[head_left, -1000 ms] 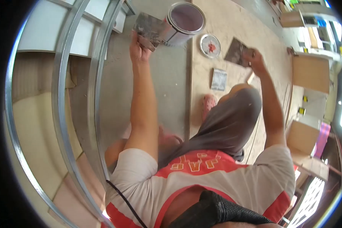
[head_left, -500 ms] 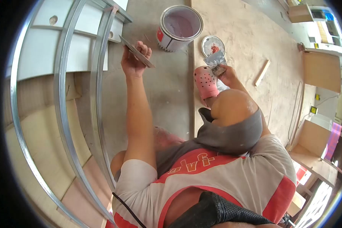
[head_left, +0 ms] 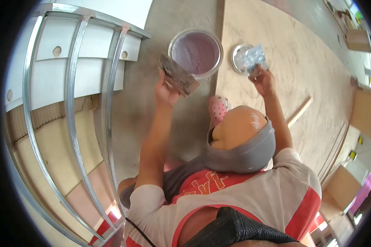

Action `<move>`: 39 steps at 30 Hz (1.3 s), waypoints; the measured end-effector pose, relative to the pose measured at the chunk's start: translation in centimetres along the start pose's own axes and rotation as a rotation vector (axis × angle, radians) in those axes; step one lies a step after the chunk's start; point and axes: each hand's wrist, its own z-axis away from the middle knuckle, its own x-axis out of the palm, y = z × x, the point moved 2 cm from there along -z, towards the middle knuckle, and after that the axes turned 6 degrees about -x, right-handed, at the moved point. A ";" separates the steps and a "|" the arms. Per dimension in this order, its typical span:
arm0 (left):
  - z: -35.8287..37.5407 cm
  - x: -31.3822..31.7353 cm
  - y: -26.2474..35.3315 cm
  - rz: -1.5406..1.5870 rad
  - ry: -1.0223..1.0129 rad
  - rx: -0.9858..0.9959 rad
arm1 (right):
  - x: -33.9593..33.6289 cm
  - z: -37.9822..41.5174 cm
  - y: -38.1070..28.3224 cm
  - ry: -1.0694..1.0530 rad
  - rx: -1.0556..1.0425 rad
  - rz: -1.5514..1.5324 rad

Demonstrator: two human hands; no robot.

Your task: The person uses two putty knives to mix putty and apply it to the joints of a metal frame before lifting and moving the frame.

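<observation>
My left hand (head_left: 167,94) grips a flat, stained brown plate (head_left: 179,75), which is tilted and overlaps the near left rim of an open can (head_left: 221,53). Thick greyish-purple paste (head_left: 198,51) shows inside the can. In my right hand (head_left: 264,82) is a putty knife (head_left: 255,57) with a wide, smeared blade, its fingers closed at the handle end. The blade is over a round lid (head_left: 235,57) on the wooden sheet and hides part of it.
A metal frame of bars (head_left: 72,82) stands close on my left, with white panels (head_left: 55,74) behind it. The large wooden sheet (head_left: 292,49) spreads to the right, with a wood strip (head_left: 301,111) on it. My pink clog (head_left: 218,109) is near its edge.
The view has shifted. My left hand has brought the plate right and up to the can's rim. My right hand has moved the putty knife up and right, over the lid.
</observation>
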 end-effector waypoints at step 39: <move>6.0 10.9 3.0 -0.385 0.021 0.152 | 25.8 -11.4 -8.8 -0.352 -0.769 1.804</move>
